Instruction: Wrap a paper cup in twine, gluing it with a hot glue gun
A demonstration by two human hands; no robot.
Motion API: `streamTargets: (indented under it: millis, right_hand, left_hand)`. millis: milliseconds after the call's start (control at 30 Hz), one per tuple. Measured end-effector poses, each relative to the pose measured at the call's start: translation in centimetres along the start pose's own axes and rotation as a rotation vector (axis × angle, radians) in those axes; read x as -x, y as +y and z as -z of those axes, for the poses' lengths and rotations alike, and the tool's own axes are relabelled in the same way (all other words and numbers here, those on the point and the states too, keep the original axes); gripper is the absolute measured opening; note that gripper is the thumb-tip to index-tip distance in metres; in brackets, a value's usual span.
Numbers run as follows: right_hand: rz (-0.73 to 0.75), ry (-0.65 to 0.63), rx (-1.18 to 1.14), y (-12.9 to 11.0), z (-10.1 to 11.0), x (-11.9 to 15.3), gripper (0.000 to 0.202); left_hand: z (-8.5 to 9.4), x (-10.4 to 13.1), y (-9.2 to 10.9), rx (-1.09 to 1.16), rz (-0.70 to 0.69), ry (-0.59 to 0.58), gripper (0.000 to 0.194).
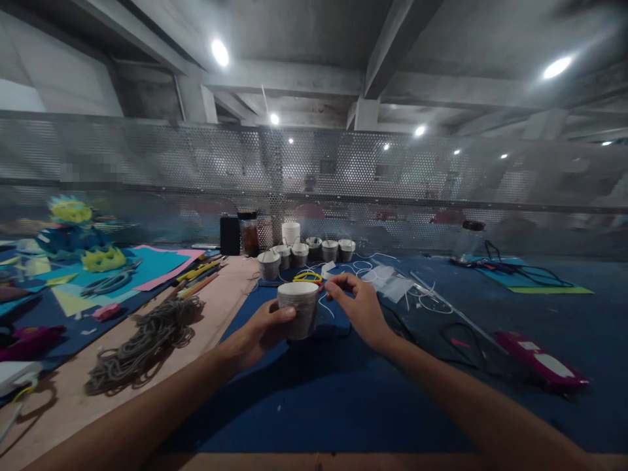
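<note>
My left hand is wrapped round the side of a white-rimmed cup with a grey outside, held upright above the blue table mat. Just right of the cup, my right hand has its fingers curled and the thumb close to the index finger. Whether anything thin lies in that pinch is too small to make out. Behind the cup lies a tool with yellow handles, partly hidden by the rim. Several similar cups stand in a group farther back, with loose white cord beside them.
A bundle of grey cord lies on a pale board at left, near coloured sheets and scissors. A dark-lidded jar and a cup stack stand at the back. A magenta device lies right.
</note>
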State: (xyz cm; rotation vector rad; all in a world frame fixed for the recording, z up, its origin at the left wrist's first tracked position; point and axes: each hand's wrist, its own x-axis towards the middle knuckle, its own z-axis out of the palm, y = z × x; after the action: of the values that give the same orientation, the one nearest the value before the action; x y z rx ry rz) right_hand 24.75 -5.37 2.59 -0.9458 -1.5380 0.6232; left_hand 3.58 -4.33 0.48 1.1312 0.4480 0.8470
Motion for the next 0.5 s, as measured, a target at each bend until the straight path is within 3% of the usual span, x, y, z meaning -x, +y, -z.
streamTargets:
  millis: [500]
  right_hand:
    - [-0.012, -0.064, 0.032, 0.83, -0.36, -0.03, 0.019]
  left_hand:
    - [0.01, 0.06, 0.07, 0.024, 0.007, -0.033, 0.054]
